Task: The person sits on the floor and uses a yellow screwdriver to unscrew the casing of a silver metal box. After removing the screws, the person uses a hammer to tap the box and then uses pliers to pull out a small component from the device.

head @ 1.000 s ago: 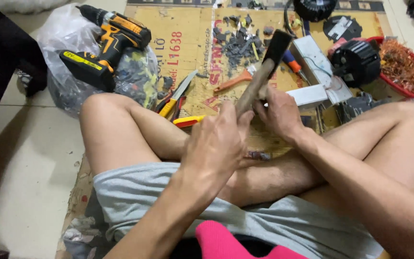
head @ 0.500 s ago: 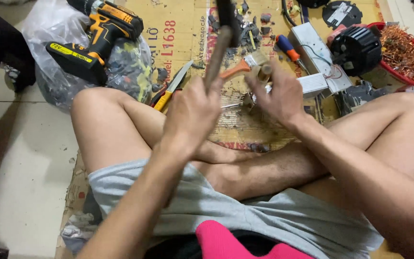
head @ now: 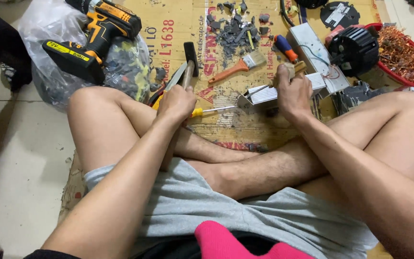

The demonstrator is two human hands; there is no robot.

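I sit cross-legged on a cardboard sheet [head: 183, 24]. My left hand [head: 178, 101] grips the wooden handle of a hammer [head: 190, 56]; its black head points away from me, low over the cardboard. My right hand [head: 293, 91] is closed around a wooden-handled tool [head: 293, 69] held upright against a white ribbed metal piece [head: 269, 95] lying in front of my shin. A thin screwdriver with a yellow handle [head: 207, 111] lies between the two hands.
An orange-and-black cordless drill [head: 97, 33] rests on a plastic bag at the left. Behind the hands lie pliers [head: 171, 84], an orange-handled paintbrush [head: 235, 67], grey debris [head: 235, 26], a blue-handled screwdriver [head: 283, 45], a black motor [head: 353, 45] and a red tray of copper wire [head: 403, 52].
The hammer, raised high half a second ago, has come down and to the left. My right hand has dropped onto the ribbed metal piece.
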